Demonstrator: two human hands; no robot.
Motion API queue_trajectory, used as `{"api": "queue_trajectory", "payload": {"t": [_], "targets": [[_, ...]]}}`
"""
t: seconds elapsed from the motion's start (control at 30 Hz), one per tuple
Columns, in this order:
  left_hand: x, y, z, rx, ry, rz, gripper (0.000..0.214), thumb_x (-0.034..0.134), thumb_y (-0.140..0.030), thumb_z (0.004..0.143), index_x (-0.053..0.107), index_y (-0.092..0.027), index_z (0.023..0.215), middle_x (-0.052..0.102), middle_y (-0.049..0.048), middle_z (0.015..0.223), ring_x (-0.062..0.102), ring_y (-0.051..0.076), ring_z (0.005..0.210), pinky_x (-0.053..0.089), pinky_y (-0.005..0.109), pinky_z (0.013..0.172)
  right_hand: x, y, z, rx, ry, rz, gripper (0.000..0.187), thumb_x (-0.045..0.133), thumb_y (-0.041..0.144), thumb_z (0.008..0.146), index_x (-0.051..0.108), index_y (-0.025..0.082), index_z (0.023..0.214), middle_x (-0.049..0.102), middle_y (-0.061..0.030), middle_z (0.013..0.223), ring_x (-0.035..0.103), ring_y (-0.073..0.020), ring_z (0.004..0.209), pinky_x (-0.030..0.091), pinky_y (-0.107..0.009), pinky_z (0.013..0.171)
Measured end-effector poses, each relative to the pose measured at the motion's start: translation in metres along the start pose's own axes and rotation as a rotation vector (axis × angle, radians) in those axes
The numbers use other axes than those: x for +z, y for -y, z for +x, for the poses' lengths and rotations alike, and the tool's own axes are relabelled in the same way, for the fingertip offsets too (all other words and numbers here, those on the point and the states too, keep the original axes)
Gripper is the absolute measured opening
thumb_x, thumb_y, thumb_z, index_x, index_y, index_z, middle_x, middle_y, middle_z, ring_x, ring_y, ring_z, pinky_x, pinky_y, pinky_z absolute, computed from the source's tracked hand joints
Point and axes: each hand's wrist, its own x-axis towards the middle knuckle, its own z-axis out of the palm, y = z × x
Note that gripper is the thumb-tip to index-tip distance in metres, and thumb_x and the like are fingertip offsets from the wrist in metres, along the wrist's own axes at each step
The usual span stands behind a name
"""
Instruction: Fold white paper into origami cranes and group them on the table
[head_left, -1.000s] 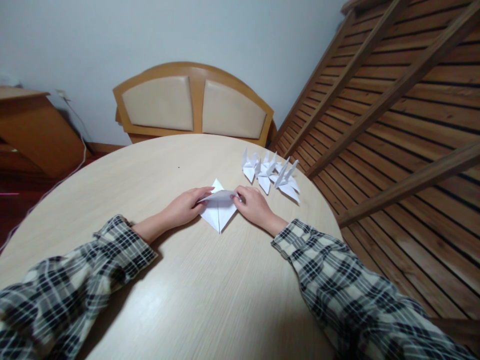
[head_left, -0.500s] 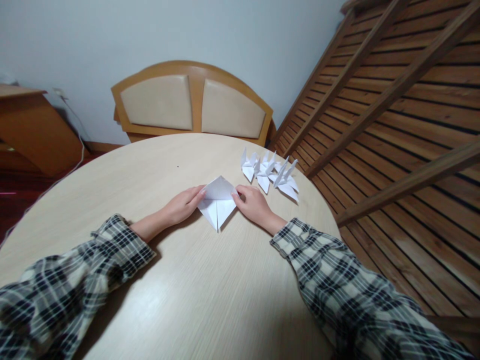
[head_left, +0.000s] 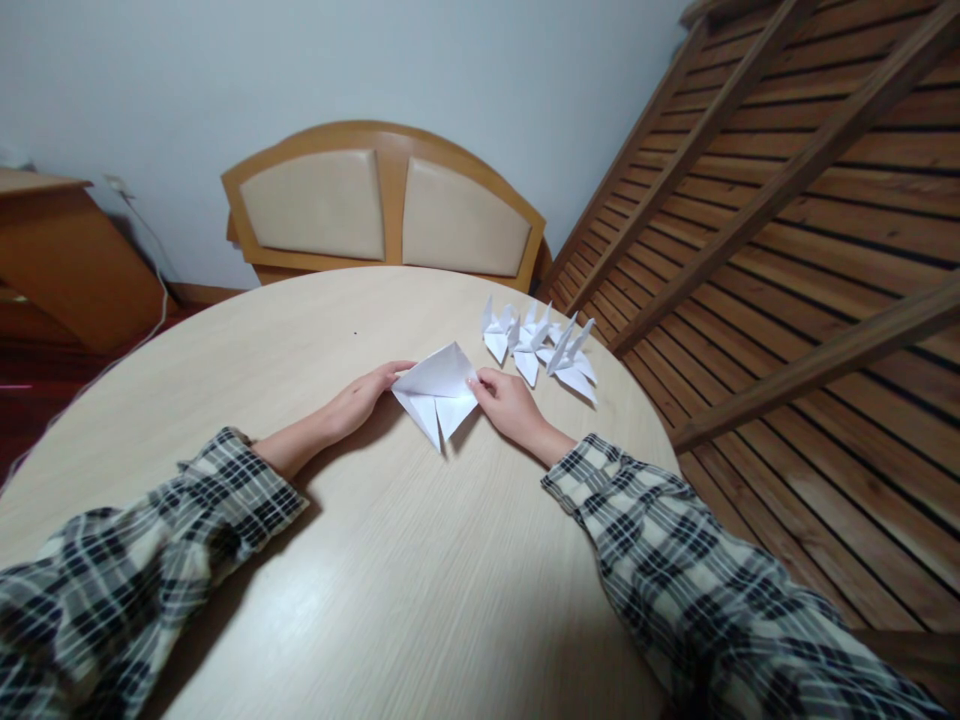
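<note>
Left hand [head_left: 358, 398] and right hand [head_left: 507, 402] each pinch a side of the paper [head_left: 437, 392]; cranes [head_left: 540, 346] just right of it, on table [head_left: 390, 560].

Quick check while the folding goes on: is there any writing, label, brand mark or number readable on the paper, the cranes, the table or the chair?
None: no readable text shows anywhere in this view.
The paper, held by the left hand and the right hand, is blank white.
The cranes are plain white.
The table and the chair carry no label or mark.
</note>
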Motion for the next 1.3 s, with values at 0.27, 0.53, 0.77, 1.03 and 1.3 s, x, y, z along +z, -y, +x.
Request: {"api": "queue_trajectory", "payload": {"t": [0.27, 0.53, 0.77, 1.03, 1.3], "targets": [[0.000, -0.004, -0.004, 0.022, 0.067, -0.016, 0.047, 0.046, -0.034, 0.090, 0.055, -0.013, 0.130, 0.061, 0.0166, 0.137, 0.055, 0.030, 0.127, 0.038, 0.046, 0.114, -0.002, 0.001, 0.000, 0.009, -0.006, 0.028, 0.030, 0.049, 0.037, 0.092, 0.048, 0.021, 0.067, 0.051, 0.0010, 0.063, 0.046, -0.0140, 0.061, 0.031, -0.029, 0.062], [0.001, -0.002, -0.006, 0.070, 0.144, 0.037, 0.050, 0.045, -0.048, 0.097, 0.054, -0.017, 0.134, 0.056, 0.0138, 0.143, 0.051, 0.028, 0.133, 0.032, 0.043, 0.119, -0.002, 0.002, 0.001, 0.028, 0.003, 0.042, 0.029, 0.049, 0.036, 0.091, 0.048, 0.021, 0.067, 0.051, 0.0009, 0.063, 0.047, -0.0142, 0.062, 0.032, -0.029, 0.062], [-0.001, -0.007, -0.010, 0.101, 0.174, 0.187, 0.051, 0.036, -0.054, 0.100, 0.058, -0.018, 0.130, 0.061, 0.0139, 0.136, 0.056, 0.029, 0.125, 0.036, 0.046, 0.115, 0.000, -0.001, 0.002, 0.047, 0.006, 0.047, 0.028, 0.050, 0.035, 0.091, 0.049, 0.020, 0.067, 0.050, 0.0013, 0.063, 0.047, -0.0138, 0.061, 0.031, -0.028, 0.061], [-0.004, -0.011, -0.010, 0.199, 0.201, 0.255, 0.052, 0.045, -0.063, 0.094, 0.065, -0.020, 0.115, 0.068, 0.0121, 0.120, 0.061, 0.027, 0.110, 0.045, 0.043, 0.105, 0.003, -0.001, 0.002, 0.030, 0.035, 0.078, 0.030, 0.051, 0.036, 0.093, 0.051, 0.019, 0.067, 0.048, 0.0022, 0.063, 0.045, -0.0134, 0.062, 0.030, -0.028, 0.061], [-0.006, -0.009, -0.008, 0.169, 0.200, 0.245, 0.064, 0.037, -0.072, 0.092, 0.069, -0.019, 0.106, 0.070, 0.0119, 0.118, 0.062, 0.027, 0.109, 0.046, 0.040, 0.104, 0.006, 0.003, 0.000, 0.011, 0.047, 0.074, 0.030, 0.050, 0.035, 0.093, 0.055, 0.018, 0.069, 0.052, 0.0012, 0.064, 0.047, -0.0136, 0.062, 0.030, -0.028, 0.061]]}}
